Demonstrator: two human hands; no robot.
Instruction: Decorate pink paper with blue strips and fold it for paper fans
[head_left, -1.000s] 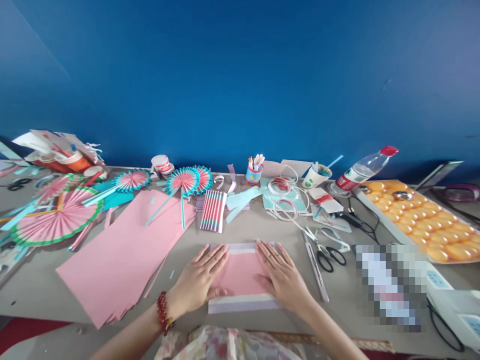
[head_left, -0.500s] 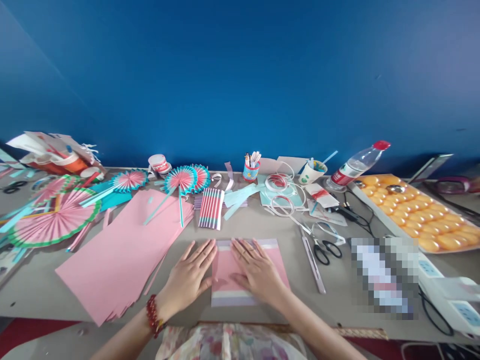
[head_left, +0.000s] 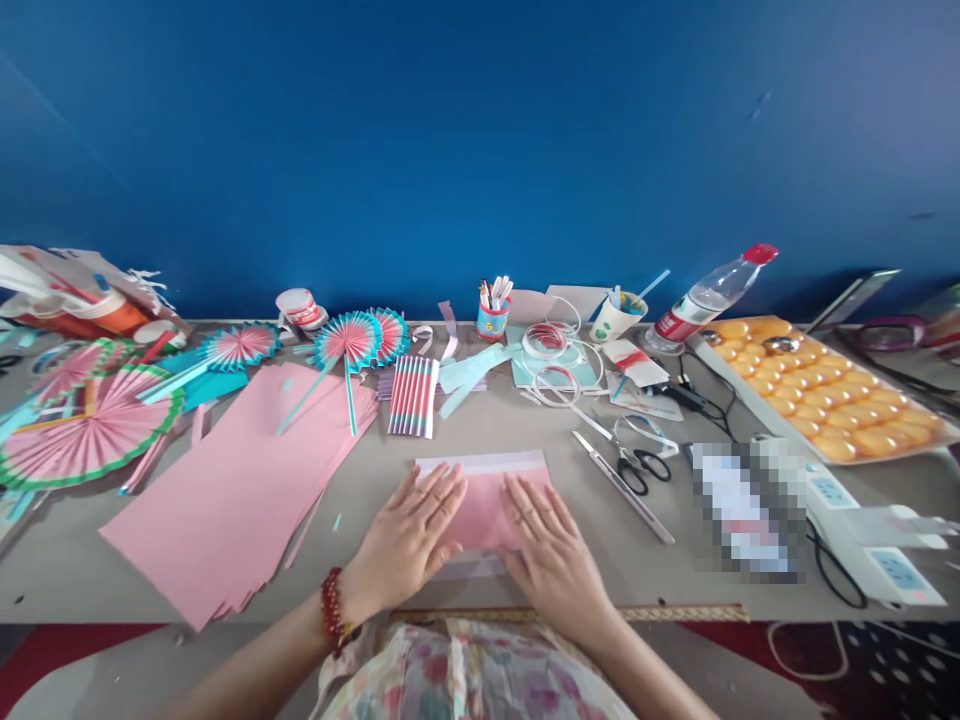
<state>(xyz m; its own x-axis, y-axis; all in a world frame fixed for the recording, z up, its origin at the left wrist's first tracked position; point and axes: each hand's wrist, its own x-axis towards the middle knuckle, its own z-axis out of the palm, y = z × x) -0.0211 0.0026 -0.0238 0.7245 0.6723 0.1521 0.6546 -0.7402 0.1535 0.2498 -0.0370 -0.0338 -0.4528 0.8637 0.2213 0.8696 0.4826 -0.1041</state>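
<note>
A pink sheet of paper [head_left: 484,512] with pale lilac and white bands along its far and near edges lies flat before me. My left hand [head_left: 412,535] rests palm down on its left side, fingers stretched out. On the right part of the sheet my right hand [head_left: 551,545] lies flat too, fingers extended and slightly spread. Both hands cover the sheet's side edges in part. Beyond them stands a pleated paper piece [head_left: 412,397] in pink, white and teal. A craft knife [head_left: 622,488] lies to the right, beside black-handled scissors [head_left: 643,468].
Left of me lies a stack of pink paper [head_left: 232,490], with pleated paper fans [head_left: 349,342] behind it. Along the back are a pen holder [head_left: 493,312], tape rolls [head_left: 551,350], a paper cup [head_left: 619,318] and a plastic bottle [head_left: 705,305]. A power strip [head_left: 892,565] sits at the right.
My left hand has moved right onto the sheet, and my right hand has shifted toward its right side. The camera view has shifted slightly.
</note>
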